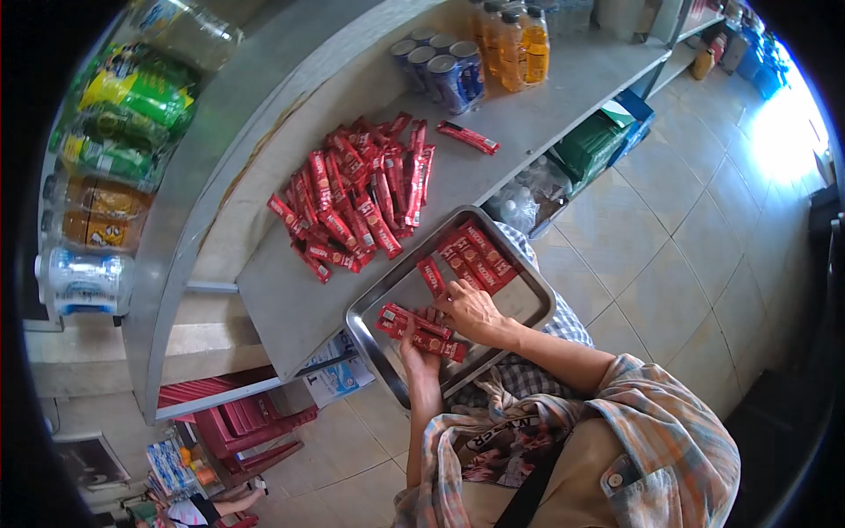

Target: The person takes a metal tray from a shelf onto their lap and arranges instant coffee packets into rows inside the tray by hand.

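My left hand (422,365) is closed around a few red stick packets (421,333), over the near left part of a metal tray (552,310). My right hand (471,310) is beside them, its fingers bent at the end of a single red packet (430,275); whether they grip it is hard to tell. Red packets (475,255) lie side by side in the tray's far part. The tray rests against the shelf edge and my lap. On the grey shelf, a large loose pile of red packets (352,194) lies beyond the tray, with one lone packet (468,137) to its right.
Blue cans (449,75) and orange bottles (519,48) stand at the shelf's back. Green and blue boxes (598,141) sit beneath it. Drink bottles (114,158) line the left side. A red plastic chair (238,427) and part of another person (207,510) are at lower left.
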`<state>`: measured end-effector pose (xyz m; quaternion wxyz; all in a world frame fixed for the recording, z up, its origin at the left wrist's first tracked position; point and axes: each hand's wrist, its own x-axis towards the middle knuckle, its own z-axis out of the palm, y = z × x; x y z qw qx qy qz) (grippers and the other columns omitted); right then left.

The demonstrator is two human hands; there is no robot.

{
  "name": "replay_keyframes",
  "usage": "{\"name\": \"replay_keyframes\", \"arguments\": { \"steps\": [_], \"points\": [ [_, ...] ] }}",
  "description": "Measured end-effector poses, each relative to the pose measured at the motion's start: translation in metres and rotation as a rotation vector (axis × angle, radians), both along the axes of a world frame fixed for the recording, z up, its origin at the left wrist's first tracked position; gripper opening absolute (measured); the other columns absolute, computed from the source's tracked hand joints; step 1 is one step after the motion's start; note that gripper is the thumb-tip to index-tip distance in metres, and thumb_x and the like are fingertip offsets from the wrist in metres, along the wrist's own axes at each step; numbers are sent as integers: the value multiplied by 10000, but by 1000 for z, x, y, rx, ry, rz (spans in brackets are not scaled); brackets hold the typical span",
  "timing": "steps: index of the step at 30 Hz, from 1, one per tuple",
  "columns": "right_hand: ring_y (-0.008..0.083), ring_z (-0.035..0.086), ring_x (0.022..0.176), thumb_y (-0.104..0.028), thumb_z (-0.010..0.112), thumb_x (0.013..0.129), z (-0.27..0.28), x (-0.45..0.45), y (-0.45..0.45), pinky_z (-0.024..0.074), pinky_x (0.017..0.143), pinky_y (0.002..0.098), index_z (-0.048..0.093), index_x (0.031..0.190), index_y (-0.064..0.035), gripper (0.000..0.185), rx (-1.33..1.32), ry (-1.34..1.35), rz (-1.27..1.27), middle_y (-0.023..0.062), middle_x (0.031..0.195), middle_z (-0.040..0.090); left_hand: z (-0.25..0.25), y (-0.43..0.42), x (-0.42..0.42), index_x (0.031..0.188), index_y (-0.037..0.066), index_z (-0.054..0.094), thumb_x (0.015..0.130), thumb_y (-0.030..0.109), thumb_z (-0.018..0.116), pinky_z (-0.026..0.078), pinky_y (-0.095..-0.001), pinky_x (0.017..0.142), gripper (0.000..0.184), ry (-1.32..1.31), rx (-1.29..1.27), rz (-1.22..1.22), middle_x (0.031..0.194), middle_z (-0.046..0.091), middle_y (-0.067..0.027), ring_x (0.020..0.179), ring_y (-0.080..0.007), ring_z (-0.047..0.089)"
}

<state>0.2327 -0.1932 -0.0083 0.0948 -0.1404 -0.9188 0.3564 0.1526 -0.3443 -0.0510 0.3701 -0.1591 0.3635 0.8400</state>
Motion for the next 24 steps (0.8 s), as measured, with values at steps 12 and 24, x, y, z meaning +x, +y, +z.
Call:
{"name": "replay_keyframes", "arguments": {
  "steps": [12,24],
  "points": [
    [304,498,990,-122,666,722,-9,1,16,496,763,389,676,912,-58,201,154,-90,-83,124,1016,506,13,9,6,1306,46,397,931,268,509,429,-457,984,451,41,-55,43,1233,537,-169,1170,-317,515],
    [303,655,706,-200,683,799,14,4,1,489,641,357,641,993,5,285,-474,60,91,189,792,653,16,10,10,1187,24,511,912,234,589,453,-380,947,354,136,18,-87,1131,598,-113,1078,-228,564]
  ]
}}
